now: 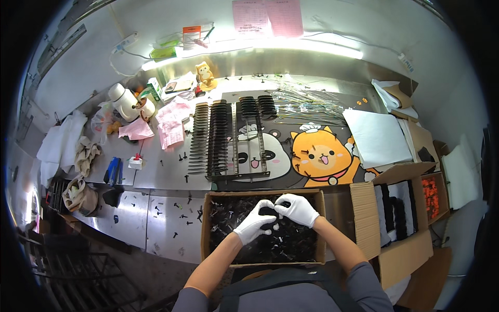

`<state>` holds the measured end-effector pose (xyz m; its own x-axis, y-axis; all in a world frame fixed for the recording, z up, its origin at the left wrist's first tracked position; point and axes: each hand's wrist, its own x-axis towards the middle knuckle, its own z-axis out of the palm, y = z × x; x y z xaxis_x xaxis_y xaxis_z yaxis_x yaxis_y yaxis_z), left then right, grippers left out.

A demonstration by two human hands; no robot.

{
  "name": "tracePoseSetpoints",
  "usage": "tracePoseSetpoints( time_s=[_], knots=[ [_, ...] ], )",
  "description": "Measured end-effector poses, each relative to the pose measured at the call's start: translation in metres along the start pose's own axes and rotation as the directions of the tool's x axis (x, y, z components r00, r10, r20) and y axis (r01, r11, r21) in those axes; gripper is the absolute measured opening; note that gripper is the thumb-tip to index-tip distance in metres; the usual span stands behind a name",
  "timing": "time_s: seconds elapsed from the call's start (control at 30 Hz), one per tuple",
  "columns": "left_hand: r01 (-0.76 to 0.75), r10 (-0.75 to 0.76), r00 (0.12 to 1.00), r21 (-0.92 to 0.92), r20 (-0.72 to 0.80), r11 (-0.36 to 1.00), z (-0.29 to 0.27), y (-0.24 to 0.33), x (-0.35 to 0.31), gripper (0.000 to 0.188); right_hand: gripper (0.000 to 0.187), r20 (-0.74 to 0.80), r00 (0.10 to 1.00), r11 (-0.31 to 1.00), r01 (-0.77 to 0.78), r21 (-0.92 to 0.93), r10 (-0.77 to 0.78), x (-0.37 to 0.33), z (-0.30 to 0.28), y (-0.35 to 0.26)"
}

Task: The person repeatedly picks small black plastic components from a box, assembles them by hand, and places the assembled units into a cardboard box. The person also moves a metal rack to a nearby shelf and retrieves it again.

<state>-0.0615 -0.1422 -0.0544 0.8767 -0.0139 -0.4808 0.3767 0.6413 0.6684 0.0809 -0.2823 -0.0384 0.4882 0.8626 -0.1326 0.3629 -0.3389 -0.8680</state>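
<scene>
Both my hands wear white gloves and meet over an open cardboard box [206, 229] filled with small black parts [288, 247]. My left hand [254, 223] is curled, its thumb and fingers closing round a dark spot that may be a small part. Close against it, my right hand [297, 209] pinches with thumb and forefinger near the left fingertips. What the fingers hold is too small and too dark against the box's contents to name. Behind the box stands a metal rack [235, 140] with stacked rows of black, blade-like pieces [220, 135].
A cartoon mat [317, 148] lies under the rack, with thin clear rods [312, 101] beyond. At right are white sheets [371, 132] and an open carton [366, 221] with black and grey bundles. Loose black screw-like parts [176, 218], pink papers [171, 119] and a white jug [123, 99] lie left.
</scene>
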Motion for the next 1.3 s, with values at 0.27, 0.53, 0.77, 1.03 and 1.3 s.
tracePoseSetpoints(
  time_s=[0.27, 0.53, 0.77, 1.03, 1.3],
  knots=[
    [0.008, -0.009, 1.0, 0.1, 0.01, 0.995, 0.006, 0.001, -0.013, 0.035, 0.026, 0.126, 0.974, 0.954, 0.211, -0.215, -0.187, -0.008, 0.003, 0.012],
    [-0.156, 0.342, 0.904, 0.548, -0.256, 0.822, -0.032, -0.046, 0.01, 0.042, 0.022, 0.088, 0.994, 0.797, 0.007, -0.604, 0.058, -0.036, 0.043, -0.009],
    [-0.015, 0.019, 1.0, 0.25, -0.013, 0.968, -0.015, -0.008, -0.001, 0.054, 0.019, 0.009, 0.935, 0.889, 0.339, -0.309, -0.353, 0.003, 0.028, -0.021],
    [-0.535, 0.642, 0.765, 0.596, 0.041, 0.599, -0.02, 0.154, 0.054, 0.02, 0.013, -0.247, 0.962, 0.986, 0.142, 0.088, -0.116, 0.128, -0.09, 0.005],
    [-0.093, 0.399, 0.901, 0.974, 0.171, -0.207, -0.082, 0.296, 0.178, 0.036, 0.028, 0.134, 0.973, 0.761, 0.23, -0.607, -0.187, 0.29, -0.154, -0.047]
  ],
)
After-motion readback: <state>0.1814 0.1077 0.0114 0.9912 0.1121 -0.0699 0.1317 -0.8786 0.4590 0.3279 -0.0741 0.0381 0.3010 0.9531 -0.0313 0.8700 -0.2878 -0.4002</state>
